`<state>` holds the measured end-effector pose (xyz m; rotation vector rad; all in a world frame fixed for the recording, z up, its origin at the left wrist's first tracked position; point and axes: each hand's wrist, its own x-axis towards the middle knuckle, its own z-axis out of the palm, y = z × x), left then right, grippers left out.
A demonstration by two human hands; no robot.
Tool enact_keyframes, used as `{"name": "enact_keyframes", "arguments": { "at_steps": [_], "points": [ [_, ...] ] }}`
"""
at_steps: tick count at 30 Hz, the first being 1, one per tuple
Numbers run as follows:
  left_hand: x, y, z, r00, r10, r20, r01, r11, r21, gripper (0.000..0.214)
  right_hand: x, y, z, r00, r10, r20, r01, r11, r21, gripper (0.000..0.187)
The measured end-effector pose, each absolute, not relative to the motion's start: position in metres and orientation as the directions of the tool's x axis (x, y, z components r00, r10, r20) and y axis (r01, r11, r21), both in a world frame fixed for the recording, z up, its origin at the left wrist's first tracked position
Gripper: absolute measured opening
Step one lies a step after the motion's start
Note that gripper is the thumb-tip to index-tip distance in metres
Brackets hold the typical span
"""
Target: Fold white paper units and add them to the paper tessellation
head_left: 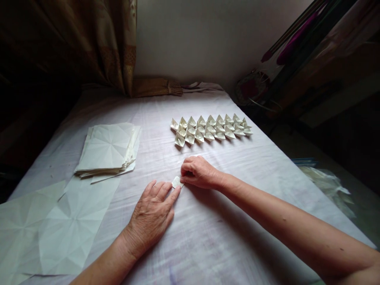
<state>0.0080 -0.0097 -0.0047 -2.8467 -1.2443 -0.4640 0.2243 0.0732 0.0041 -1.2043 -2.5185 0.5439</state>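
Note:
A small folded piece of white paper (177,182) lies on the cloth between my two hands. My left hand (154,211) rests flat, fingers stretched out, with the index fingertip on the paper's near edge. Bent and pressed together, the fingers of my right hand (200,172) pinch the paper at its right side. Beyond the hands stand rows of small folded paper boats (209,130), set close together. To the left is a stack of creased square paper sheets (108,146).
More creased sheets (71,225) lie spread at the near left of the cloth-covered table (237,245). A brown curtain (118,47) hangs at the back left. Past the table's right edge, plastic bags (326,184) lie lower down.

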Motion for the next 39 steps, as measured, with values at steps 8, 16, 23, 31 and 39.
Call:
{"name": "enact_keyframes", "arguments": {
  "at_steps": [8, 16, 23, 31, 39],
  "points": [
    [0.009, -0.011, -0.005, 0.641, 0.716, 0.275, 0.721, -0.685, 0.104, 0.045, 0.229, 0.068, 0.002, -0.616, 0.772, 0.16, 0.633, 0.605, -0.483, 0.011],
    [0.007, -0.011, -0.011, 0.613, 0.73, 0.302, 0.741, -0.664, 0.101, 0.043, 0.23, 0.071, -0.001, -0.654, 0.743, 0.144, 0.629, 0.64, -0.442, 0.008],
    [0.006, -0.013, -0.016, 0.624, 0.723, 0.296, 0.738, -0.67, 0.08, 0.046, 0.226, 0.052, -0.007, -0.533, 0.813, 0.236, 0.65, 0.571, -0.502, 0.009],
    [0.003, -0.013, -0.013, 0.596, 0.726, 0.342, 0.726, -0.67, 0.156, 0.043, 0.225, 0.053, -0.005, -0.527, 0.82, 0.225, 0.63, 0.554, -0.544, 0.007],
    [-0.001, -0.014, -0.009, 0.606, 0.711, 0.356, 0.703, -0.688, 0.179, 0.038, 0.219, 0.017, -0.02, -0.354, 0.835, 0.422, 0.715, 0.532, -0.453, 0.012]
  ]
}}
